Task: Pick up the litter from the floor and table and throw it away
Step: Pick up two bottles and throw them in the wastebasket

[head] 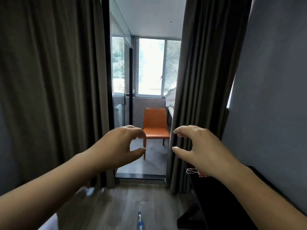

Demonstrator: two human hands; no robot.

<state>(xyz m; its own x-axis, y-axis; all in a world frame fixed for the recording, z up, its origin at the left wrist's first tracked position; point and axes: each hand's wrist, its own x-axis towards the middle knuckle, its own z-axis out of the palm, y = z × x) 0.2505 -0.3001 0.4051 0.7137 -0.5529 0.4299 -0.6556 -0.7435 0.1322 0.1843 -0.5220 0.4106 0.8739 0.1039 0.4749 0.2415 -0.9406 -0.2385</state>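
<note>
head view: your left hand (123, 143) and right hand (199, 145) hang mid-frame, fingers loosely curved, holding nothing. likely step: locating litter. a clear bottle-like item (140, 218) lies on the floor (116, 201), bottom centre; next you would need to stoop and grasp it.

light: daylight from window (150, 67) at 12 o'clock, overexposed | room: dim, curtain (49, 80) at 9 o'clock dark | edges: wide-angle bending | focus: floor (149, 196) at 6 o'clock blurred
</note>
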